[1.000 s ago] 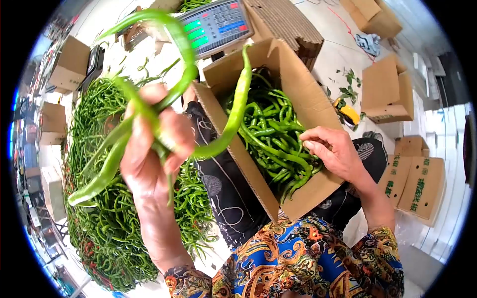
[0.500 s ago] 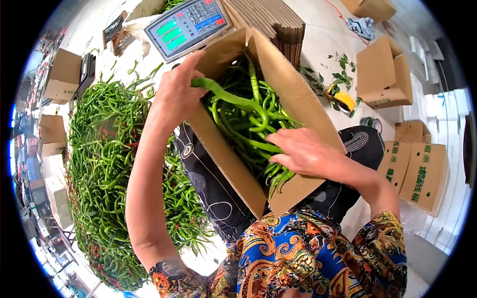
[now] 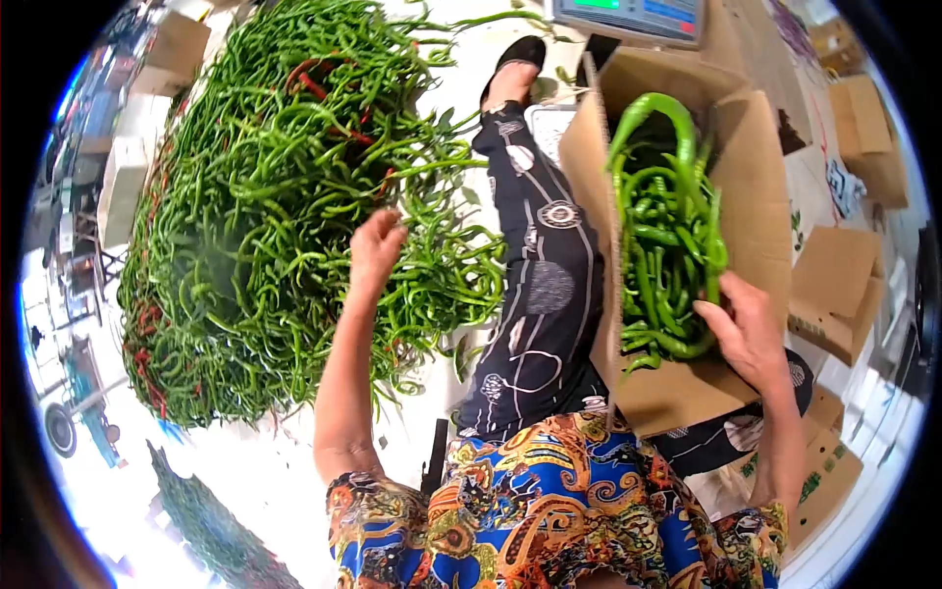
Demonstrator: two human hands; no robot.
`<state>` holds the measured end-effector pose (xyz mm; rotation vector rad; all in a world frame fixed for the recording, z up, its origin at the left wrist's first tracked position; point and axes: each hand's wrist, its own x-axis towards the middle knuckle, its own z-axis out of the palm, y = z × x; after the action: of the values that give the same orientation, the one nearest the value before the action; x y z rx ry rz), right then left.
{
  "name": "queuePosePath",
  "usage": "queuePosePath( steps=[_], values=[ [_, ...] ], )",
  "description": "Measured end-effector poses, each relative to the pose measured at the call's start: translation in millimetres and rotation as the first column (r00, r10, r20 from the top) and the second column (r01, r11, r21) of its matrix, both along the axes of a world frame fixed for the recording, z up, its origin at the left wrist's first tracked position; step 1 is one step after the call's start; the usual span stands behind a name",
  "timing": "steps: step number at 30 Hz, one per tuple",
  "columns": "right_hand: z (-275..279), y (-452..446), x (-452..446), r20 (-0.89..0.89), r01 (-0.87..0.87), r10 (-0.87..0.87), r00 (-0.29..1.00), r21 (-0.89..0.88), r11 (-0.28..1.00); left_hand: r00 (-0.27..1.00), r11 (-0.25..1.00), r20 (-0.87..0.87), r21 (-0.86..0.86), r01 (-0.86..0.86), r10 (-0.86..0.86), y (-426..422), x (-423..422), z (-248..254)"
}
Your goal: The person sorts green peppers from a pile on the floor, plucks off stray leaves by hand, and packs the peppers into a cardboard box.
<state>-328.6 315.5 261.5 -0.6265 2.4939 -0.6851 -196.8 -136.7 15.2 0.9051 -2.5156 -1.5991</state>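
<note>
Left hand (image 3: 376, 250): gone from my box's rim, now at the pepper heap (image 3: 285, 196), fingers curled.
Thick pepper (image 3: 653, 106): now arches above the others in the box (image 3: 760, 187).
My view: swung left, box farther right, scale (image 3: 638, 18) largely cropped at the top.

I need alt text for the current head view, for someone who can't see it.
A person's right hand reaches into an open cardboard box of long green peppers, while the left hand is at a large, mostly green pepper pile. A digital scale shows partly at the top edge.
</note>
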Motion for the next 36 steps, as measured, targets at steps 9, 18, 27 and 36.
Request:
queuePosePath(
  steps=[9, 18, 27, 36],
  values=[
    [1, -20, 3, -0.198, 0.125, -0.096, 0.975, 0.142, 0.982, 0.964, 0.755, 0.267, -0.633, 0.174, 0.001, 59, -4, -84],
    [-8, -12, 6, -0.111, 0.179, -0.158, 0.981, 0.216, 0.960, 0.900, 0.917, -0.286, -0.130, -0.376, 0.329, 8, -3, -31],
    [-10, -19, 6, -0.129, 0.133, -0.106, 0.986, 0.223, 0.966, 0.993, 0.989, 0.027, -0.099, 0.113, -0.111, 43, 79, 31],
    [-8, -26, 8, -0.131, 0.105, -0.081, 0.988, 0.182, 0.978, 0.772, 0.405, 0.552, -0.657, 0.636, -0.317, 97, 80, -65]
  ],
)
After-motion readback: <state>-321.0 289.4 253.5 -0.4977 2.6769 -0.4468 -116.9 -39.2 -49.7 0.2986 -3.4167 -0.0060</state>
